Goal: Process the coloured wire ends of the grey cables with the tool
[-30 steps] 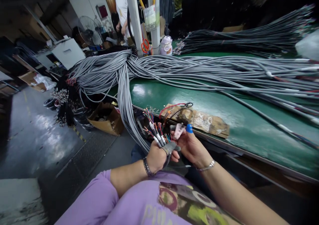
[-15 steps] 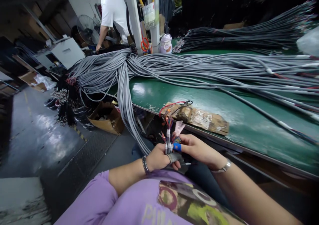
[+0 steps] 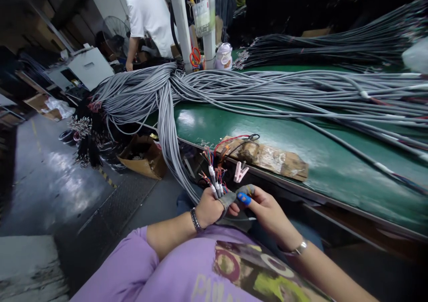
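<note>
My left hand (image 3: 211, 206) is closed around several grey cables (image 3: 218, 190), whose white-sleeved ends and bare coloured wires fan upward above the fist. Grey covering wraps its thumb. Just to the right, my right hand (image 3: 264, 206) has its thumb, wrapped in blue, pressed against a grey-covered finger beside the left thumb; anything pinched there is too small to make out. A pink clip (image 3: 240, 172) sits at the table edge above my right hand. Behind it lies a worn wooden board (image 3: 276, 161) with a red and a black wire.
A thick bundle of grey cables (image 3: 254, 88) lies along the green table (image 3: 200, 123), part of it hanging over the near edge. Dark cables (image 3: 321, 47) lie at the back. A cardboard box (image 3: 143, 159) stands on the floor at left. Beyond the table, a person in white (image 3: 147, 16) bends forward.
The cable ends in my left hand have tilted left and spread apart. My right hand has drawn down away from the wire ends, leaving the pink clip in plain view.
</note>
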Available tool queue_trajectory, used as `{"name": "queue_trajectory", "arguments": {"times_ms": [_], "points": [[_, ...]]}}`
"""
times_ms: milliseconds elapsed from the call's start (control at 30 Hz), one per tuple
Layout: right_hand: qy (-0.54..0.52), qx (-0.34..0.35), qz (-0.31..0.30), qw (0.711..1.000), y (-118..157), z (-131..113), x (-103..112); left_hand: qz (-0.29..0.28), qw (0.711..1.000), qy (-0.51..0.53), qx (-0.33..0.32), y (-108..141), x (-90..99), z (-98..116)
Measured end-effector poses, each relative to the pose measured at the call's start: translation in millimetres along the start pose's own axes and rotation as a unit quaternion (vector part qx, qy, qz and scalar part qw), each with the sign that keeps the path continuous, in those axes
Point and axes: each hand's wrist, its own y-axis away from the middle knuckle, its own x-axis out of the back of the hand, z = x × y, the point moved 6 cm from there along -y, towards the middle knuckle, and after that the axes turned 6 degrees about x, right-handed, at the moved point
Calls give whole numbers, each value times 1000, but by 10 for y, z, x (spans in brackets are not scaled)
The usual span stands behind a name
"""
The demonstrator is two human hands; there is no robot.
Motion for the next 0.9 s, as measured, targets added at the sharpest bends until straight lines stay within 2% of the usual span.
{"name": "queue_trajectory", "arguments": {"times_ms": [67, 200, 267, 433, 667, 733, 833, 900], "points": [[-5, -2, -12, 1000, -11, -48, -84, -26, 999, -21, 8, 22, -27, -5], [-41, -44, -95, 994, -86, -72, -244, -60, 996, -64, 19, 78, -52, -7], [-21, -48, -82, 995, -137, -58, -214, -52, 997, -58, 11, 93, -35, 4], [35, -30, 10, 999, -172, 17, -53, -7, 1000, 12, 1, 87, 29, 2], [49, -10, 39, 998, -123, -5, -64, 34, 995, 92, 1, 64, 46, -1], [27, -15, 35, 999, -121, -24, -118, 13, 997, 78, 19, 67, 21, -17], [-39, -57, -23, 997, -108, 26, -270, -45, 996, 39, 59, 77, -35, -74], [-65, -70, -33, 995, -106, 67, -307, -48, 996, 34, 66, 79, -30, -91]]}}
